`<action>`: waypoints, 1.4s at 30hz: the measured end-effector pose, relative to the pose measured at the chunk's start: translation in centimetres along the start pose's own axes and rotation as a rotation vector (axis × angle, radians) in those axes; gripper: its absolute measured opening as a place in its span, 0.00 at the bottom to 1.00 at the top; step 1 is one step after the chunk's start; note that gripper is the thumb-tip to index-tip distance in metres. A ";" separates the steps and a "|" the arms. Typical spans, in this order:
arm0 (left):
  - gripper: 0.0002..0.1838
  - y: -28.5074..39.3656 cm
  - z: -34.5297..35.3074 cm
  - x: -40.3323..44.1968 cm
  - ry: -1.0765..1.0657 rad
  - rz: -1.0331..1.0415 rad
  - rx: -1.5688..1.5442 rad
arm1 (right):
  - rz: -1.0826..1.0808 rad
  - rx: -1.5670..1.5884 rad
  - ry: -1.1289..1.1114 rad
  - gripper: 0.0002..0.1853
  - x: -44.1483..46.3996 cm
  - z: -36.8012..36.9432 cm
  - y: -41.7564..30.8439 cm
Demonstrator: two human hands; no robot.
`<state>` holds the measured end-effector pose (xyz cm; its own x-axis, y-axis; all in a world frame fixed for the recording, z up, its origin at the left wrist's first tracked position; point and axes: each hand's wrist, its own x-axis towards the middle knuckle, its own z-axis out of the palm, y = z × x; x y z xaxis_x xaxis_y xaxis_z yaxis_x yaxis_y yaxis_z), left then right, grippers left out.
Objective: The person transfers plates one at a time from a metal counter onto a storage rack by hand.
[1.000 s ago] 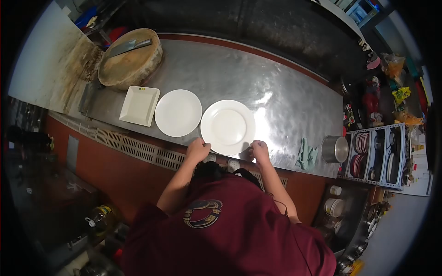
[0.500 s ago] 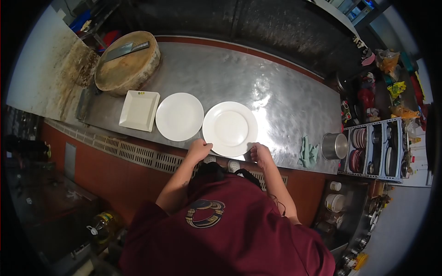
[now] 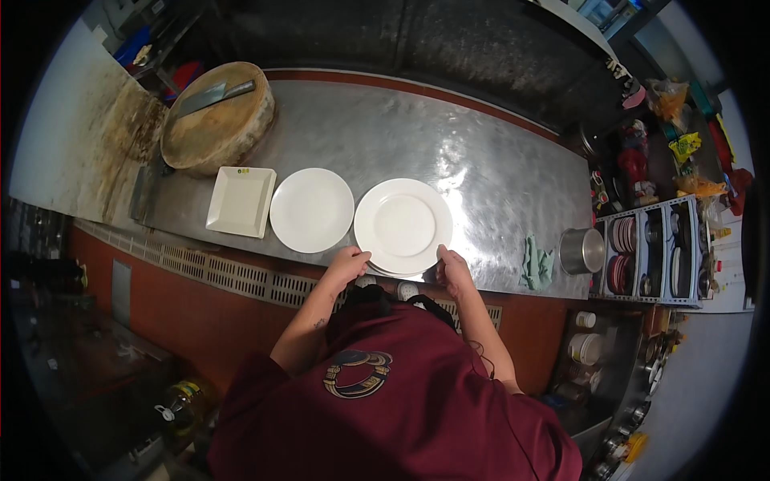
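A round white plate with a wide rim [image 3: 403, 226] is near the front edge of the steel counter. My left hand [image 3: 349, 264] pinches its front left rim, and my right hand [image 3: 454, 270] is closed at its front right rim. Below the front rim a second pale edge shows; whether it is another plate is hard to tell. A plain round white plate [image 3: 312, 210] lies just left of the rimmed one. Left of that sits a square cream dish [image 3: 241, 202].
A cleaver [image 3: 212, 98] rests on a round wooden block [image 3: 216, 132] at the counter's back left. On the right are a green cloth [image 3: 536, 264], a metal pot [image 3: 581, 251] and a rack [image 3: 648, 252] of dishes. A steel counter [image 3: 361, 120] spans the middle.
The view has shifted slightly. At the front of the rimmed plate a second edge now shows, and the plate's rim looks a little raised between my hands. The other dishes stay in place.
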<state>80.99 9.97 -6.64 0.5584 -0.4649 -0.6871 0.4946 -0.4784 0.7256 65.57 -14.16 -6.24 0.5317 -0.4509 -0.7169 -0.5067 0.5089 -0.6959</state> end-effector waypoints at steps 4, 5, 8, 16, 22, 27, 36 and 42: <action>0.11 0.3 -0.2 0.1 -0.045 -0.018 -0.024 | -0.041 0.027 -0.023 0.19 -0.2 0.1 -0.1; 0.12 0.3 -0.2 0.2 -0.048 -0.023 -0.032 | -0.047 0.026 -0.029 0.18 -0.2 0.1 -0.1; 0.12 0.4 -0.1 0.3 -0.054 -0.020 -0.071 | -0.065 0.028 -0.045 0.18 0.0 0.0 0.5; 0.11 0.1 -0.2 1.3 -0.124 0.056 -0.184 | -0.153 0.073 -0.037 0.19 -0.5 -0.2 0.8; 0.09 0.1 -0.4 1.6 -0.231 0.094 -0.225 | -0.217 0.096 -0.025 0.17 -1.7 -0.7 0.7; 0.08 0.3 0.9 -0.2 -0.269 0.169 -0.241 | -0.255 0.165 0.007 0.15 -3.7 -1.4 1.7; 0.12 1.7 3.6 -2.1 -0.428 0.217 -0.093 | -0.313 0.354 0.082 0.12 -8.8 -4.3 3.5; 0.12 3.2 8.0 -3.0 -0.548 0.247 -0.025 | -0.381 0.403 0.105 0.10 -11.6 -8.7 5.9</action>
<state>75.56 3.90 -2.57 0.2373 -0.8796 -0.4123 0.4127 -0.2929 0.8625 50.56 -12.32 -2.41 0.5455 -0.7178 -0.4326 0.0184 0.5263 -0.8501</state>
